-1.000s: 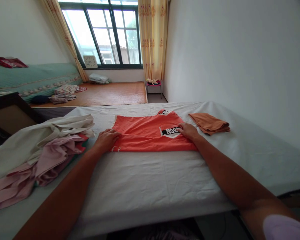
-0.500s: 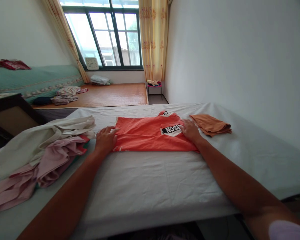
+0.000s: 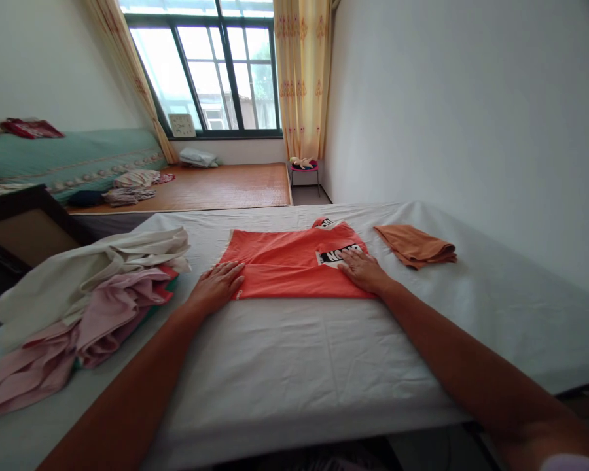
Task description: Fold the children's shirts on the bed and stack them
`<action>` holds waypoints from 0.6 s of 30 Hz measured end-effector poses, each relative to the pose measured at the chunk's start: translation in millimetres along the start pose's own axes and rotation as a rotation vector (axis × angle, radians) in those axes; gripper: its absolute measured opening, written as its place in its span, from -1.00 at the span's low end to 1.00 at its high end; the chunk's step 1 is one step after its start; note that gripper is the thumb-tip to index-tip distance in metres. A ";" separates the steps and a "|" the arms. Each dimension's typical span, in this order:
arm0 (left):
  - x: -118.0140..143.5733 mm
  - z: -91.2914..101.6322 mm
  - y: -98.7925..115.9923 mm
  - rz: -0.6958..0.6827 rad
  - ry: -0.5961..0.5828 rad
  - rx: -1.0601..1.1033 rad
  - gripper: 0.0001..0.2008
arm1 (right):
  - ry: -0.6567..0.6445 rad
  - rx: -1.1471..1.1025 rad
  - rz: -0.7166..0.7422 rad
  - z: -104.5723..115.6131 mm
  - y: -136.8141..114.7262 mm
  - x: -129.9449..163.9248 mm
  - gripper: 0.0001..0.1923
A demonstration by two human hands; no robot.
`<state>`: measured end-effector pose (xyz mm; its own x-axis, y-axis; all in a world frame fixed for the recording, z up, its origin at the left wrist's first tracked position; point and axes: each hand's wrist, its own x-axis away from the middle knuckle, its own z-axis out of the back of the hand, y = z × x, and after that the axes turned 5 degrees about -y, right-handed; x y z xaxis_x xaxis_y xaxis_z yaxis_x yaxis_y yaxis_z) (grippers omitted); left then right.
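Observation:
An orange-red T-shirt point(image 3: 285, 278) with a black-and-white lettered panel lies on the white sheet, its near side folded over in a long strip. My left hand point(image 3: 219, 286) rests flat on its left end, fingers stretched over the cloth. On the right end, partly over the lettering, lies my right hand point(image 3: 364, 269), palm down with the fingers extended. Neither hand grips the cloth. To the right of the shirt sits a folded brown-orange garment point(image 3: 417, 246), apart from it.
A heap with a cream garment point(image 3: 86, 278) and a pink garment point(image 3: 112, 307) lies at the left. The sheet-covered table point(image 3: 299, 366) ends near me. Beyond it are a bed with a brown mat point(image 3: 226, 186), a small stool point(image 3: 304, 167), and a white wall at right.
Both hands have moved inward over the shirt. My right hand has slid left onto the lettered panel, and my left hand now lies flatter on the left end.

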<state>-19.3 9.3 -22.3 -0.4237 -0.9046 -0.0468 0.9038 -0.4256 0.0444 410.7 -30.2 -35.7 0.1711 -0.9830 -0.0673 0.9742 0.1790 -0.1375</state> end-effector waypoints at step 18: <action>-34.3 64.3 13.5 0.024 -0.230 -0.209 -0.58 | -0.057 -0.048 -0.007 63.0 37.4 -37.0 -0.63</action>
<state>3.6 33.1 44.0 -0.3826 -0.9063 0.1795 0.8966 -0.4111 -0.1647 450.1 10.2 23.9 0.1733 -0.9848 -0.0103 0.9676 0.1721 -0.1848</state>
